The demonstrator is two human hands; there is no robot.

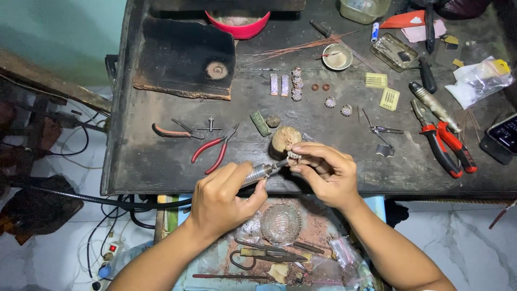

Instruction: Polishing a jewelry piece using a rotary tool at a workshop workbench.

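Observation:
My left hand (223,199) grips a slim metal rotary handpiece (264,171) like a pen, its black cable trailing off to the left. The tip touches a small sparkly jewellery piece (294,156) pinched in the fingertips of my right hand (326,172). The piece rests against a worn wooden bench peg (284,138) at the front edge of the dark workbench (161,156). Both forearms come in from the bottom of the view.
Red-handled pliers (211,149) lie left of the peg, bigger red pliers (449,145) at right. Small jewelled parts (296,83), a metal bowl (337,56), a charred board (183,56) and a red bowl (239,24) sit behind. A tray below holds a glass dish (281,223) and scissors (264,254).

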